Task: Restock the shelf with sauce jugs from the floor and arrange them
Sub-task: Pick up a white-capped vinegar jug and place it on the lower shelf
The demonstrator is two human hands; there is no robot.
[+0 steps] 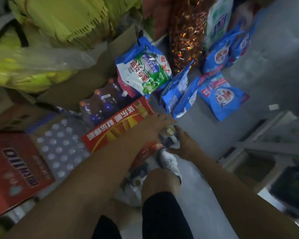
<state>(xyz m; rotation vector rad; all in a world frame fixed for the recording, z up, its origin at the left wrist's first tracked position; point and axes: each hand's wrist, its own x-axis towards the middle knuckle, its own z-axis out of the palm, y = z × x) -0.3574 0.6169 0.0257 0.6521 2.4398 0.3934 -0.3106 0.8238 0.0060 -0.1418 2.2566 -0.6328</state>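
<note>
Grey concrete floor (205, 128), cramped stockroom aisle, goods piled left, metal shelf (259, 145) at right. Frame is blurry. One sauce jug (169, 135) with a yellow cap stands on the floor beside the red carton (117, 126), just ahead of a white shoe (169, 163). Left hand (157, 123) lies over its top, fingers extended; right hand (185, 144) is curled around its side. Second yellow-capped jug (138, 182) sits near the knee. Five detergent bags (143, 69) on the floor, count approximate.
</note>
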